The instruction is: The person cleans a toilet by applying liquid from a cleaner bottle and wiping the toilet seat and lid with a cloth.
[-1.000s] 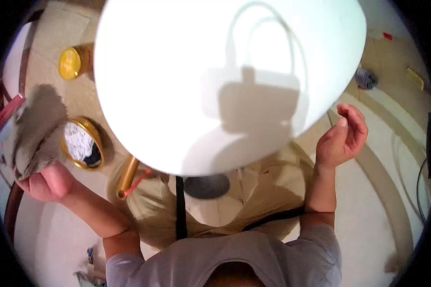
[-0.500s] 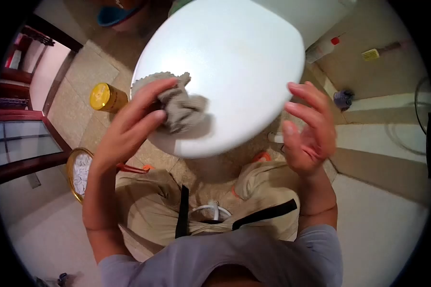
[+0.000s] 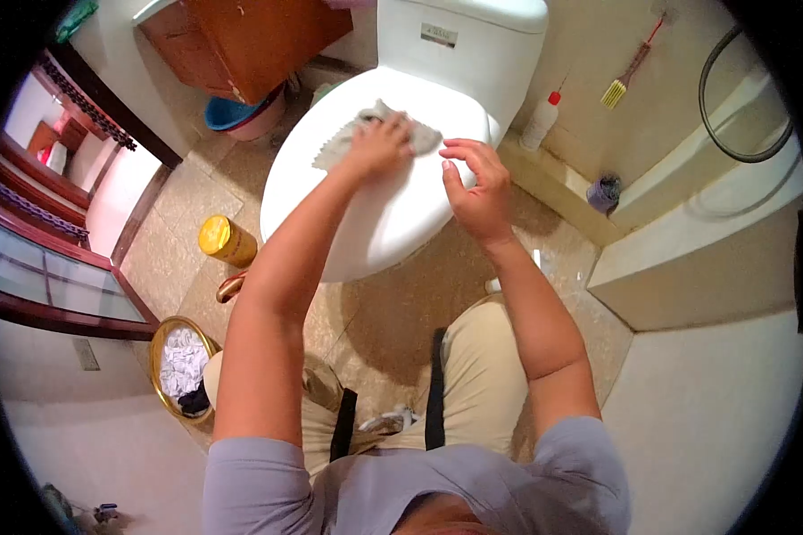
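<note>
A closed white toilet lid (image 3: 366, 236) fills the upper middle of the view. My left hand (image 3: 382, 147) is on a crumpled grey cloth (image 3: 335, 150), pressed against the lid, with the cloth showing around the fingers. Near the lid's right edge is my right hand (image 3: 482, 192), its thumb and fingers apart and nothing between them. The toilet tank (image 3: 473, 58) stands behind the lid.
On the floor at left are a yellow-lidded can (image 3: 227, 239) and a gold-rimmed bin (image 3: 157, 357) with white and dark contents. A wooden cabinet (image 3: 250, 40) hangs above a blue basin (image 3: 232, 114). A red-capped bottle (image 3: 540, 123) and a brush (image 3: 627, 78) are at right.
The view has shifted to show the tank and cabinet. My left hand came from the left side onto the lid with the cloth, then moved farther back; my right hand moved toward the lid's back right.
</note>
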Demonstrator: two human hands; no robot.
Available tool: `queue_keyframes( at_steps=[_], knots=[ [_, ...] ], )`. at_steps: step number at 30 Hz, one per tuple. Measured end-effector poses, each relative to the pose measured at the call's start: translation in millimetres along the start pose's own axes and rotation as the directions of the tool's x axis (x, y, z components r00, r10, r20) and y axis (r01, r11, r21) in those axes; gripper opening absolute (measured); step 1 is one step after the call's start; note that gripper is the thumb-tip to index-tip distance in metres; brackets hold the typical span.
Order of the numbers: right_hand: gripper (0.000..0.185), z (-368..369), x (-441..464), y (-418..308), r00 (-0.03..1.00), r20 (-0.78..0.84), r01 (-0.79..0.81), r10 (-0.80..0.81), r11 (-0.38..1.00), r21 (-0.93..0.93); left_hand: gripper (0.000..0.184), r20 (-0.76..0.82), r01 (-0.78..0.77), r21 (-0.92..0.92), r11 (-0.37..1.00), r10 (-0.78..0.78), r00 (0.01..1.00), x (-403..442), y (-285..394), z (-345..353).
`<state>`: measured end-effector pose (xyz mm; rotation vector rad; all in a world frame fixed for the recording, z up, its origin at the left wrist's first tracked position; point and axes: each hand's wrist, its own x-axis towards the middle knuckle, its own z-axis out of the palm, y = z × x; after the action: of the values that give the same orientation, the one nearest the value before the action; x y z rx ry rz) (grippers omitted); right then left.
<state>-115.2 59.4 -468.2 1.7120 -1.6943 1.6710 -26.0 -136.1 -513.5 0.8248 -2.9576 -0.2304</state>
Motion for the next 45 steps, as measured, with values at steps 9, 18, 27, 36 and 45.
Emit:
queue_keyframes(
  at_steps=[9, 18, 27, 36, 45],
  knots=[
    [0.011, -15.8, 3.8, -8.1, 1.0, -0.012, -0.012, 0.014, 0.992, 0.123, 0.061, 0.156, -0.116, 0.109, 0.987, 0.098, 0.983, -175.7, -25.7, -39.7],
    [0.023, -14.6, 0.8, 8.4, 0.961, 0.157, -0.241, 0.226, 0.966, 0.09, 0.065, -0.125, 0.217, 0.074, 0.973, -0.207, 0.97, -15.7, -141.3, 7.7],
    [0.082, 27.2, -24.4, 87.3, 0.666, 0.184, -0.714, 0.723, 0.689, -0.125, 0.067, -0.006, -0.026, 0.004, 1.0, 0.026, 1.0, 139.5, 9.1, 5.0],
    [0.07, 24.9, -20.9, 91.5, 0.597, 0.117, -0.779, 0.794, 0.538, 0.32, 0.061, 0.104, -0.387, -0.008, 0.922, 0.385, 0.917, -76.0, 28.9, -24.0],
    [0.069, 27.6, -31.3, 96.0, 0.69, 0.105, -0.714, 0.716, 0.648, 0.265, 0.069, 0.001, 0.053, 0.081, 0.995, -0.053, 0.999, -83.7, -89.3, -14.3]
  ],
)
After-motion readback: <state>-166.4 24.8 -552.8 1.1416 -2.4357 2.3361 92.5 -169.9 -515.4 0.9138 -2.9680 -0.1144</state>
